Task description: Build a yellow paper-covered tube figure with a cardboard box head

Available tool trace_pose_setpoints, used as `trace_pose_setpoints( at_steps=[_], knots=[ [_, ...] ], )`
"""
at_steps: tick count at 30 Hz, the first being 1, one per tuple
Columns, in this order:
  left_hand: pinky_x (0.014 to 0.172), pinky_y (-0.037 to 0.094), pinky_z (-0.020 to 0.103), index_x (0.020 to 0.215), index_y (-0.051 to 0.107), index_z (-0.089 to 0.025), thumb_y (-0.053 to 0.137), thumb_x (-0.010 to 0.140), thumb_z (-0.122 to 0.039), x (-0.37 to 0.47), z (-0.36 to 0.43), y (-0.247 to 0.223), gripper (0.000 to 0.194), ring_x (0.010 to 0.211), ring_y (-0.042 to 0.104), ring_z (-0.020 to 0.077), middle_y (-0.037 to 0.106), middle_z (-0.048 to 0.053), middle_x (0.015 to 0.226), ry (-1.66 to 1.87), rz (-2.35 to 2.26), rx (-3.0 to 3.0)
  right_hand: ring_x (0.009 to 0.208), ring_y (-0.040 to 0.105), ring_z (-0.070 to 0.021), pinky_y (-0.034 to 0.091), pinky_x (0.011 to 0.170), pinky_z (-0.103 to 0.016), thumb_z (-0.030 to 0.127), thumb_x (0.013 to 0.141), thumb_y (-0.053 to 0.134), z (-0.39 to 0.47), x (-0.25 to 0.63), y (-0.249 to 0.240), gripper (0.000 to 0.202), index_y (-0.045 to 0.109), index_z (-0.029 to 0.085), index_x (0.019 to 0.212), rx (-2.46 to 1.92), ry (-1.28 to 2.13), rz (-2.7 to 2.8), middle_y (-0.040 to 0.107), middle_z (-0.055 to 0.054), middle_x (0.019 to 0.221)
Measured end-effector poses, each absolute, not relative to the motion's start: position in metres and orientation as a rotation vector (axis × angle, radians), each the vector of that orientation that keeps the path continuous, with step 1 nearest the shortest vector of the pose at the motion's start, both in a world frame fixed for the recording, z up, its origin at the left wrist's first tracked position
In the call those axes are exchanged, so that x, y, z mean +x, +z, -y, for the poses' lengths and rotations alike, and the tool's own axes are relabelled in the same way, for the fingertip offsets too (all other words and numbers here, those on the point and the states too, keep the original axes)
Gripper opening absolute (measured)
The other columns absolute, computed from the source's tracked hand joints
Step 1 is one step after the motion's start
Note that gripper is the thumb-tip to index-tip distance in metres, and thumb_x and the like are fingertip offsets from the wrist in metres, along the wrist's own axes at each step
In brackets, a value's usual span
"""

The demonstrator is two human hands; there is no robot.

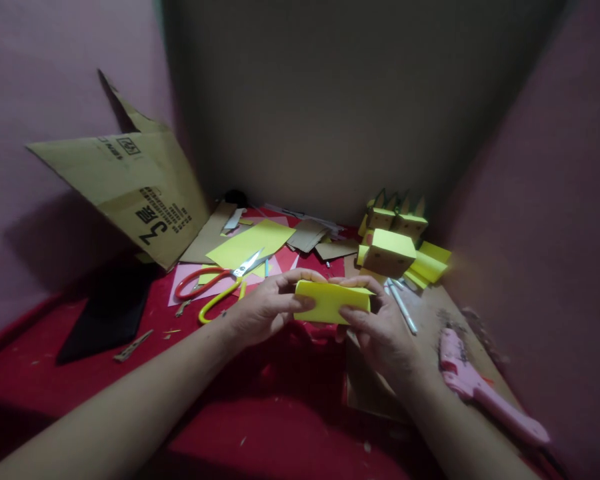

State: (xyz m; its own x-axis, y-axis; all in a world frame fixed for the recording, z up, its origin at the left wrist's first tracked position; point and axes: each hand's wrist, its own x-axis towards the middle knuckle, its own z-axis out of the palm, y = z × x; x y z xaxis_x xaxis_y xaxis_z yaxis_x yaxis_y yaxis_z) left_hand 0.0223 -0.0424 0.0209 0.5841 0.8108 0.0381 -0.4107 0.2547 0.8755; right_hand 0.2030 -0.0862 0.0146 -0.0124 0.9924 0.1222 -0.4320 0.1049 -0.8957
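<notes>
A folded piece of yellow paper (330, 304) is held up between both hands, over the red tabletop. My left hand (275, 303) pinches its left end, thumb on the near face and fingers behind. At the other end my right hand (380, 327) grips it the same way, thumb low on the near face. Scissors (237, 272) with one red and one yellow handle lie partly spread just beyond my left hand. Past my right hand rests a pale pen (403, 307). What lies behind the yellow paper is hidden.
A large cardboard box piece (145, 187) leans at the left wall, near a black flat object (107, 313). Yellow sheets (253, 241) and cardboard scraps (307, 235) lie at the back. Small yellow-topped boxes (393, 247) stand back right. A pink glue gun (480, 387) lies right, on cardboard.
</notes>
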Motion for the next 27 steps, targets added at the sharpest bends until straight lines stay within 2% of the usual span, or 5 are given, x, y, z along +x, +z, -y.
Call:
trace_pose_setpoints(
  at_steps=[8, 14, 20, 27],
  knots=[
    [0.076, 0.051, 0.027, 0.097, 0.071, -0.018, 0.085, 0.06, -0.015, 0.016, 0.042, 0.021, 0.04, 0.082, 0.066, 0.0165, 0.072, 0.004, 0.089, 0.817, -0.53, 1.0, 0.055, 0.058, -0.0114, 0.049, 0.04, -0.019, 0.024, 0.056, 0.086, 0.091, 0.197, 0.009, 0.041, 0.064, 0.022, 0.09, -0.854, 1.354, 0.923, 0.064, 0.003, 0.074],
    [0.077, 0.052, 0.03, 0.097, 0.069, -0.019, 0.086, 0.058, -0.018, 0.011, 0.05, 0.018, 0.042, 0.084, 0.067, 0.0195, 0.072, 0.004, 0.089, 0.819, -0.616, 0.955, 0.055, 0.063, -0.0132, 0.047, 0.038, -0.019, 0.025, 0.054, 0.088, 0.089, 0.191, 0.003, 0.041, 0.064, 0.022, 0.088, -0.83, 1.428, 0.865, 0.069, 0.001, 0.078],
    [0.078, 0.052, 0.031, 0.096, 0.07, -0.02, 0.086, 0.058, -0.019, 0.012, 0.049, 0.01, 0.041, 0.084, 0.067, 0.0199, 0.072, 0.004, 0.09, 0.843, -0.63, 0.953, 0.056, 0.066, -0.0147, 0.048, 0.042, -0.02, 0.024, 0.057, 0.087, 0.087, 0.193, -0.002, 0.041, 0.063, 0.023, 0.09, -0.798, 1.465, 0.886, 0.07, 0.002, 0.075],
    [0.075, 0.052, 0.026, 0.105, 0.069, -0.019, 0.085, 0.066, -0.022, 0.007, 0.051, 0.009, 0.042, 0.084, 0.066, 0.0177, 0.071, 0.004, 0.092, 0.867, -0.554, 1.09, 0.069, 0.063, -0.016, 0.052, 0.046, -0.022, 0.019, 0.053, 0.088, 0.088, 0.193, -0.006, 0.042, 0.066, 0.023, 0.088, -0.75, 1.428, 0.894, 0.068, 0.001, 0.088]
  ],
)
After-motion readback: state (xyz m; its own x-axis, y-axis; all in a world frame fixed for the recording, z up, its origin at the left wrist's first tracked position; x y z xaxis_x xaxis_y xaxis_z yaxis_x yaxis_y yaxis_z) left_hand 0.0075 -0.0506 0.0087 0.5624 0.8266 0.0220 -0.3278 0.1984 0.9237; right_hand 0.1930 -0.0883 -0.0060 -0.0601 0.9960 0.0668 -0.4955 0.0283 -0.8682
